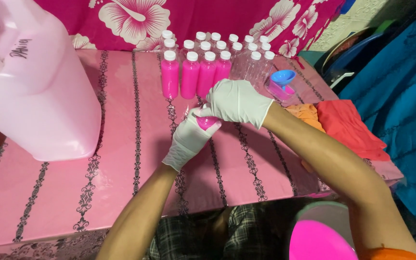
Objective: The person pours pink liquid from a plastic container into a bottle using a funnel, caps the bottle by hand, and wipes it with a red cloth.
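I have a small bottle point(206, 122) of pink liquid in both gloved hands, held just above the table point(121, 159). Left hand point(190, 138) is wrapped round the body from below, fingers closed on it. Right hand point(237, 101) sits over the top, fingers curled down where the cap would be; the cap itself is hidden under the glove, so I can't tell if it's on or how far it is turned.

My read: this is a capping twist. To do it well I'd keep the left grip firm but not squeezing, since the bottle looks like thin plastic and could push liquid up. Keep it upright, twist from the right wrist only, and stop when it seats.

Just beyond the hands: a block of bottles point(203, 62) with white caps, the front four full of pink, the ones behind and to the right of them looking clear or empty. Right of the grip, a blue funnel point(283, 77) rests in a small clear container. Past that, orange and red cloths point(343, 125). Well left, a big pale pink jug point(30, 82) stands on the table. Near my lap, below the right forearm, a basin point(321, 236) of pink liquid.
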